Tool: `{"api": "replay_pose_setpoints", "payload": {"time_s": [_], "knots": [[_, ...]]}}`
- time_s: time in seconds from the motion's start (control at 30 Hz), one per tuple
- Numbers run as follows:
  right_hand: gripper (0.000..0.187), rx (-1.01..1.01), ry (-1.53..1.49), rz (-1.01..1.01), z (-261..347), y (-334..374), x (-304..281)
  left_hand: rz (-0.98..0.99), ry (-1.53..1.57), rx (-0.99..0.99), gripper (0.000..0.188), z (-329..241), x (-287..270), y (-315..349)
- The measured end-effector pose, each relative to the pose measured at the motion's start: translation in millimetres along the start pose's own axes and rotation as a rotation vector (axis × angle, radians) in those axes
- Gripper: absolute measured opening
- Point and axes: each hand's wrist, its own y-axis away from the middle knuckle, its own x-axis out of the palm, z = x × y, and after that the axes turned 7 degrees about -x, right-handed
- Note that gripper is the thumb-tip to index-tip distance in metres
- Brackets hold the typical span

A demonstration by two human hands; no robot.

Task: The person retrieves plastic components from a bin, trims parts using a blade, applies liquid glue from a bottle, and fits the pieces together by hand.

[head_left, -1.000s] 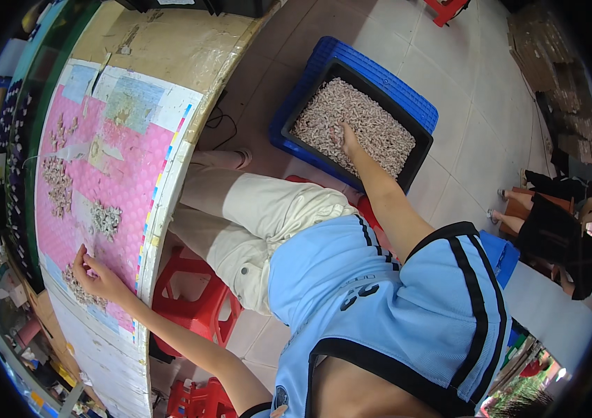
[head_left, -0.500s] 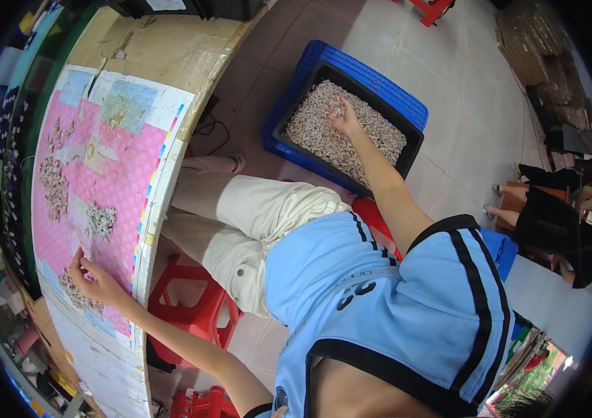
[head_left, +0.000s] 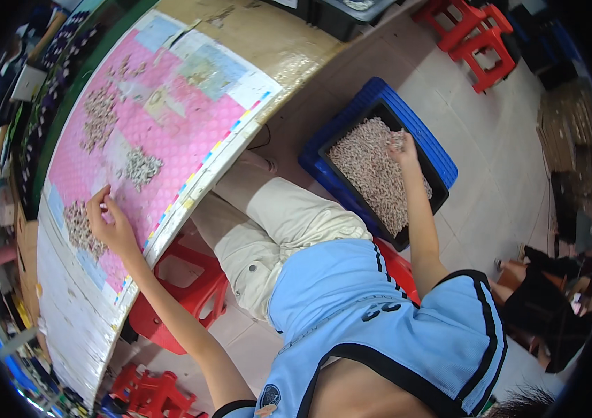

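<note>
My left hand (head_left: 110, 223) hovers by the pink sheet (head_left: 195, 143) on the table, fingers loosely bent and apart, with nothing visible in them. Beside it lies a pile of small pale pieces (head_left: 81, 226). Two other piles rest further up the sheet: a greyish one (head_left: 142, 168) and a brownish one (head_left: 100, 115). To the right, my right hand (head_left: 404, 148) is at the far side of a black bin (head_left: 436, 197) full of small whitish-brown pieces (head_left: 372, 171). Its fingers curl round some of those pieces; how many cannot be made out.
The black bin sits on a blue crate (head_left: 427, 143) on the tiled floor. Red stools (head_left: 480, 49) stand at the far right, and another red stool (head_left: 170, 306) is under the table edge. A dark box (head_left: 351, 17) stands on the table's far end. Another person (head_left: 547, 299) is at the right.
The view has turned, so table and bin appear shifted. My right hand has moved toward the bin's far right side, its fingers now more curled. The left hand remains beside the near pile.
</note>
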Motion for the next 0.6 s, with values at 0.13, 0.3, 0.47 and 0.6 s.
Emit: {"api": "replay_pose_setpoints", "payload": {"time_s": [0.13, 0.3, 0.47, 0.6], "knots": [[0.016, 0.058, 0.053, 0.219, 38.7, 68.4, 86.5, -0.032, 0.024, -0.024, 0.013, -5.1, 2.0, -2.5], [0.020, 0.129, 0.127, 0.650, 31.5, 154.5, 204.3, -0.042, 0.022, 0.012, 0.015, -2.7, -5.0, -3.8], [0.023, 0.139, 0.348, 0.964, -9.4, 192.8, 305.7, -0.034, 0.034, 0.045, 0.015, -4.1, -2.6, -1.7], [0.024, -0.341, 0.581, 1.031, -76.9, 185.9, 367.6, -0.018, 0.028, 0.011, 0.014, -5.8, -5.6, 2.9]]}}
